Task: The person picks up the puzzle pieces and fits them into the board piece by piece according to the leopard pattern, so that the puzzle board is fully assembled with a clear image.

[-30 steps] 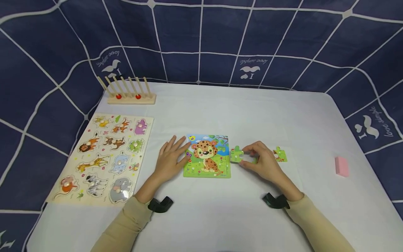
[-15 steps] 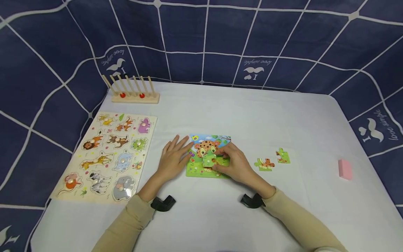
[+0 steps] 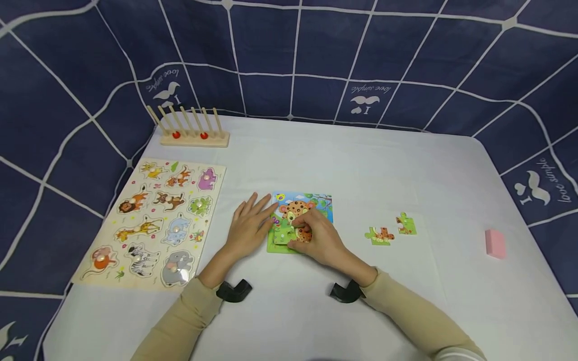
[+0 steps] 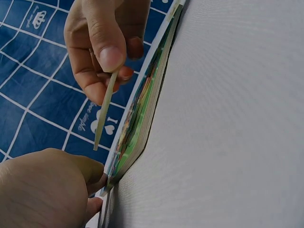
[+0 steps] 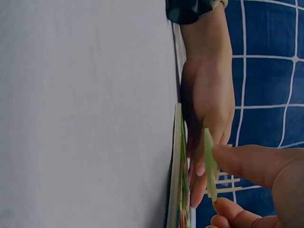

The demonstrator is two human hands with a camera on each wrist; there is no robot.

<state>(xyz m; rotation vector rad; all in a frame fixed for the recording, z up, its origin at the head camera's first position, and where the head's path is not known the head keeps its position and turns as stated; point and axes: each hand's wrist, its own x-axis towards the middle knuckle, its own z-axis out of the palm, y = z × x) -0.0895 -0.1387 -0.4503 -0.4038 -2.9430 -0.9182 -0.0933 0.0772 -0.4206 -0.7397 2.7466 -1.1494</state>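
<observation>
A square jigsaw board (image 3: 325, 201) with a cartoon leopard on it lies flat in the middle of the table. My left hand (image 3: 244, 228) rests on the table with fingers spread, thumb and fingertips at the board's left edge. Over the board's lower left, my right hand (image 3: 319, 240) pinches a green jigsaw piece (image 3: 283, 233) between thumb and fingers. Both wrist views show that piece (image 4: 103, 116) edge-on and tilted, raised clear of the board (image 4: 152, 102). The right hand covers the board's lower right in the head view.
Two loose jigsaw pieces, one leopard-spotted (image 3: 381, 236) and one mostly green (image 3: 407, 223), lie right of the board. A pink block (image 3: 495, 244) sits farther right. At left are an animal knob puzzle (image 3: 153, 223) and a wooden peg rack (image 3: 194, 142) with two red beads.
My right hand has carried the green piece leftward from beside the board to over its lower left, uncovering the spotted piece on the table. The left hand stays in place.
</observation>
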